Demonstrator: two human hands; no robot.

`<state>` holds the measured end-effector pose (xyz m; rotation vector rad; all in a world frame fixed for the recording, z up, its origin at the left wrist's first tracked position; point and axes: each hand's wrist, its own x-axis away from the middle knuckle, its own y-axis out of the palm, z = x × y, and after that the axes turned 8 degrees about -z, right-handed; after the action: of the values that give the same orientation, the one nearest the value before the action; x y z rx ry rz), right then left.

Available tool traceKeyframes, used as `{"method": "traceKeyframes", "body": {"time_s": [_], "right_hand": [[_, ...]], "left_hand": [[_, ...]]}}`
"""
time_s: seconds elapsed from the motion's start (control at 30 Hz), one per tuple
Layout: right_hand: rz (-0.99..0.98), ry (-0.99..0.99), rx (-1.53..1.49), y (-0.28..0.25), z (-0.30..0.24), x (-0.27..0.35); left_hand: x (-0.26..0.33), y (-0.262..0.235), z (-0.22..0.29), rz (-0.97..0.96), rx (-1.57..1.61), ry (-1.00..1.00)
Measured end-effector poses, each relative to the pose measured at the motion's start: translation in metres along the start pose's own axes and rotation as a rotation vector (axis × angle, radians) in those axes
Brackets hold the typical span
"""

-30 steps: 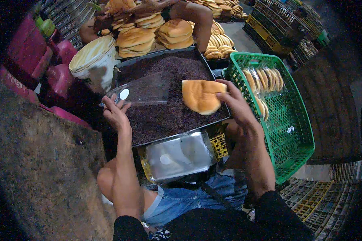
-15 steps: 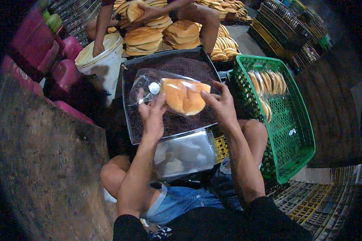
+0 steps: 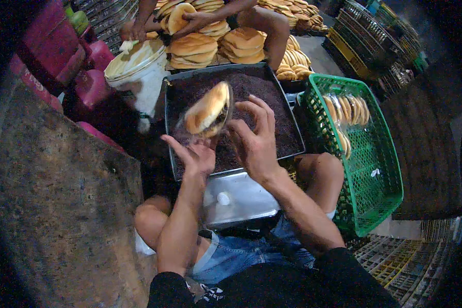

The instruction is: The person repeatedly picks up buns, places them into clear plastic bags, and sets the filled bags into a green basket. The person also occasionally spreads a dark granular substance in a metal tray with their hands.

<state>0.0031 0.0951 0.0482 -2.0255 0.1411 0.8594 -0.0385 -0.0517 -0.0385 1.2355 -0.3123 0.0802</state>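
Note:
A round bun inside a clear plastic bag (image 3: 208,110) stands on edge above a metal tray (image 3: 172,154) filled with dark brown sprinkles. My left hand (image 3: 194,154) grips the lower end of the bag. My right hand (image 3: 252,138) is just to the right of the bun, fingers curled at the bag's edge. Both hands are over the middle of the tray.
A green plastic basket (image 3: 374,179) with several bagged buns stands at the right. A white bucket (image 3: 138,69) of pale spread is at the tray's far left. Another person's hands (image 3: 195,19) work among stacks of buns (image 3: 244,43) beyond. A shiny metal box (image 3: 241,197) lies on my lap.
The bun went from my right hand into the clear bag. The bagged bun has now turned from lying flat to standing on edge, shifted slightly left.

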Motion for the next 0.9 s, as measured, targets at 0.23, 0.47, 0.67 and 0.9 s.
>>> {"method": "traceKeyframes", "body": {"time_s": [0.23, 0.47, 0.67, 0.9], "right_hand": [[-0.055, -0.130, 0.146, -0.068, 0.022, 0.011], [-0.517, 0.491, 0.104, -0.095, 0.124, -0.002], [-0.234, 0.735, 0.468, -0.217, 0.195, 0.083], [-0.355, 0.963, 0.307, -0.225, 0.346, 0.158]], "left_hand": [[-0.004, 0.021, -0.060, -0.217, -0.224, -0.193], [0.007, 0.037, -0.052, -0.306, -0.980, -0.497], [0.041, -0.047, -0.061, -0.748, -2.437, -0.675], [0.007, -0.100, -0.088, -0.994, -2.307, -0.593]]}}
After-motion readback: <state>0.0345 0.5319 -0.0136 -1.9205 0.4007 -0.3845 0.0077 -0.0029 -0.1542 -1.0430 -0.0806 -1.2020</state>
